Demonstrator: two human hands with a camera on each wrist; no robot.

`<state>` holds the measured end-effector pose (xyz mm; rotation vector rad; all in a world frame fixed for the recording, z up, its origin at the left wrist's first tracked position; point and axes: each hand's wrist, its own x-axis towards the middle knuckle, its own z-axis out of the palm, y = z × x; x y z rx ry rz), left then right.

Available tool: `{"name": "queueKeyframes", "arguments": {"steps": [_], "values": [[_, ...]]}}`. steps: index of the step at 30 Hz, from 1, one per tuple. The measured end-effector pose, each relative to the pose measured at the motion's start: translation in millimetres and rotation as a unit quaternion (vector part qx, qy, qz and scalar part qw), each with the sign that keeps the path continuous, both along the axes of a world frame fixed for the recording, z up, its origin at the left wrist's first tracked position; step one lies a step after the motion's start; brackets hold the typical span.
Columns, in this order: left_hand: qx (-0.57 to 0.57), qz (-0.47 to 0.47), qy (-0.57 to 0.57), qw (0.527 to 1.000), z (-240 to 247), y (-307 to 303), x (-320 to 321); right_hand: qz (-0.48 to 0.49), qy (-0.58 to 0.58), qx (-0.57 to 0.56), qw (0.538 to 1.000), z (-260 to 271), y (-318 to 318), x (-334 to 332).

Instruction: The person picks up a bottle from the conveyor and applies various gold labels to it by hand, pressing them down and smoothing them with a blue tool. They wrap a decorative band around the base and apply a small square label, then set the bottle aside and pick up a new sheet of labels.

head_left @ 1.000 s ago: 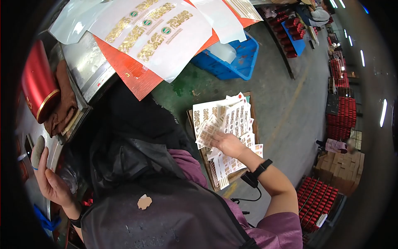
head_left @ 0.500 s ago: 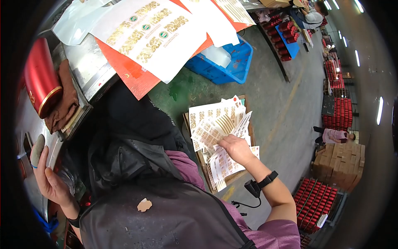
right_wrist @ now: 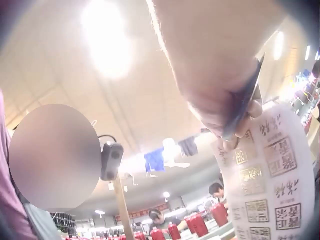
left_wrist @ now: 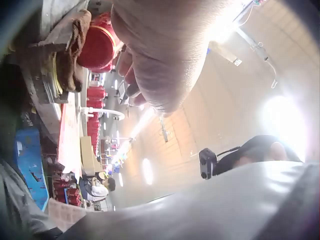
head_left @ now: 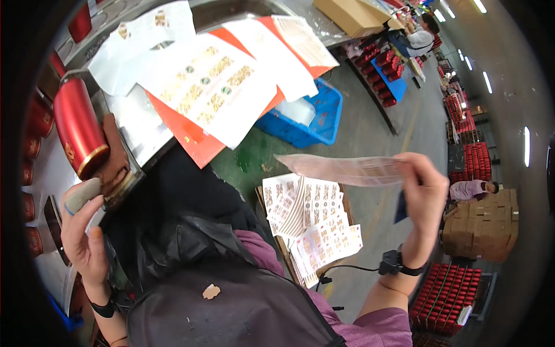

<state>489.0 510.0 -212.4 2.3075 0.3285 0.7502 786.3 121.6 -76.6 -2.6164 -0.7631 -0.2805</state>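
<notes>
My right hand (head_left: 426, 194) is raised beside the stack and pinches one end of a thin printed sheet (head_left: 347, 171), which stretches out to the left. In the right wrist view gold characters show on the sheet (right_wrist: 257, 192), and a dark blue piece (right_wrist: 244, 102) lies in the curled fingers of the hand (right_wrist: 220, 80). Below it, printed sheets (head_left: 324, 243) are spread over a wooden board. My left hand (head_left: 87, 246), fingers loosely extended, wears a grey-beige cover (head_left: 83, 196) on one finger. It is near a brown cloth (head_left: 115, 159) and a red cylinder (head_left: 80, 127).
White sheets with gold print (head_left: 211, 87) lie over red-orange sheets (head_left: 199, 147) on the metal table. A blue bin (head_left: 326, 118) stands on the floor beside it. Cardboard boxes (head_left: 483, 222) and racks of red cylinders (head_left: 445, 295) are at the right; people work farther off.
My right hand has lifted from the stack, up and to the right, with a sheet. My left hand has moved slightly right, closer to the cloth. The head view has shifted.
</notes>
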Motion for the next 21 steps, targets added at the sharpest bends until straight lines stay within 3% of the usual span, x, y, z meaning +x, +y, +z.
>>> {"name": "queueKeyframes", "arguments": {"steps": [3,6,7,8,9,13,14,16,21], "values": [[0.001,-0.085,0.007,0.996,31.3,-4.5,33.0,0.033,0.036,0.185,0.981,36.1,-22.9,24.3],[-0.068,-0.099,0.006,0.993,37.1,-11.1,56.4,0.075,0.07,0.263,0.959,53.8,-52.5,57.5],[-0.101,-0.109,-0.018,0.989,35.9,-14.7,66.2,0.087,0.1,0.32,0.938,48.8,-59.6,69.9],[-0.114,-0.12,0.05,0.985,37.3,-12.7,68.6,0.094,0.131,0.357,0.92,41.9,-61.3,78.6],[-0.136,-0.165,0.01,0.977,27.7,-13.8,78.0,0.102,0.164,0.391,0.9,35.3,-58.0,84.9],[-0.356,-0.271,-0.027,0.894,41.0,-31.1,96.0,0.104,0.234,0.423,0.869,2.4,-16.2,93.2],[-0.351,-0.26,-0.034,0.899,45.9,-32.2,95.7,0.116,0.253,0.422,0.863,-4.1,-3.8,93.2],[-0.445,-0.324,0.024,0.835,51.0,-31.5,93.4,0.124,0.283,0.412,0.857,-16.6,16.2,95.4],[-0.435,-0.297,0.004,0.85,38.6,-21.2,84.1,0.131,0.335,0.402,0.842,-42.2,54.6,111.0]]}}
